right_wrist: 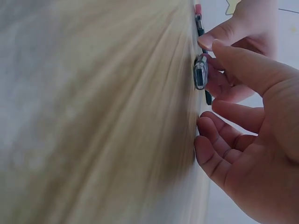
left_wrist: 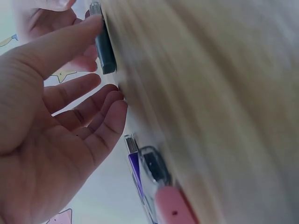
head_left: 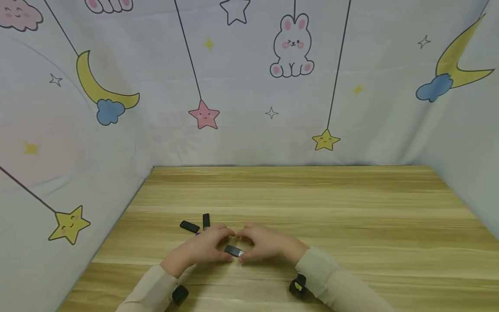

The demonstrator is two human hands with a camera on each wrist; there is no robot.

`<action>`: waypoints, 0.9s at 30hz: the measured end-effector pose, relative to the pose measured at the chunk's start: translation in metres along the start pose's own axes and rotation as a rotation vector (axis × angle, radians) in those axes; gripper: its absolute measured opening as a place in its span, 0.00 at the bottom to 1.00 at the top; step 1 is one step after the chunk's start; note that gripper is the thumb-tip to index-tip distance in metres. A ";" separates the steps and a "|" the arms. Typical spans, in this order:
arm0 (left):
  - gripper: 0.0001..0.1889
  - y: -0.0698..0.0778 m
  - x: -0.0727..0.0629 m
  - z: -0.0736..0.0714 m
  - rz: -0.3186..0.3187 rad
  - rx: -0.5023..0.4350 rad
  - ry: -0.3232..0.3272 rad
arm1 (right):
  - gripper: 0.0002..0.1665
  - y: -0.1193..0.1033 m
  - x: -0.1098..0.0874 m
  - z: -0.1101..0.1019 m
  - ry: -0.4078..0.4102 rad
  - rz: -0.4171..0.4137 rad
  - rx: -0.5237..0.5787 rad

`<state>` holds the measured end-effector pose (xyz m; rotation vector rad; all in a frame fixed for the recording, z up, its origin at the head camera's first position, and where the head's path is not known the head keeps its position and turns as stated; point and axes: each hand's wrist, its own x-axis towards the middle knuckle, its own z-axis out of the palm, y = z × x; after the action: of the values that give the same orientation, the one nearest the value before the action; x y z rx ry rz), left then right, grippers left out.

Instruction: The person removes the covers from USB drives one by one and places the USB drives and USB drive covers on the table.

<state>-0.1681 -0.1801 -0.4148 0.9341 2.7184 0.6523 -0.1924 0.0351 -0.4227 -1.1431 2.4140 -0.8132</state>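
A dark grey USB flash drive [head_left: 233, 250] with a metal plug lies on the wooden table between the two hands, its plug toward the right. My left hand [head_left: 208, 245] curves loosely around its left side, and in the left wrist view the thumb overlaps the drive [left_wrist: 105, 49]. From the other side my right hand [head_left: 263, 243] arches near the plug end, fingers relaxed and spread. The right wrist view shows the drive [right_wrist: 200, 74] plug-first, with right fingers [right_wrist: 212, 149] bent beside the tabletop. Neither hand pinches it.
Beyond the left hand lie a black flash drive [head_left: 189, 226] and another black one [head_left: 206, 220]. A purple flash drive [left_wrist: 135, 163] and a pink one [left_wrist: 175, 205] show in the left wrist view. A printed white curtain [head_left: 249, 143] closes off the table's back and sides.
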 end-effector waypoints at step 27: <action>0.11 0.000 0.006 0.002 -0.022 -0.128 -0.064 | 0.22 -0.002 0.006 0.006 -0.011 0.027 -0.028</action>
<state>-0.1717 -0.1755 -0.4168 0.8778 2.5935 0.7681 -0.1919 0.0276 -0.4265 -1.1194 2.4338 -0.7648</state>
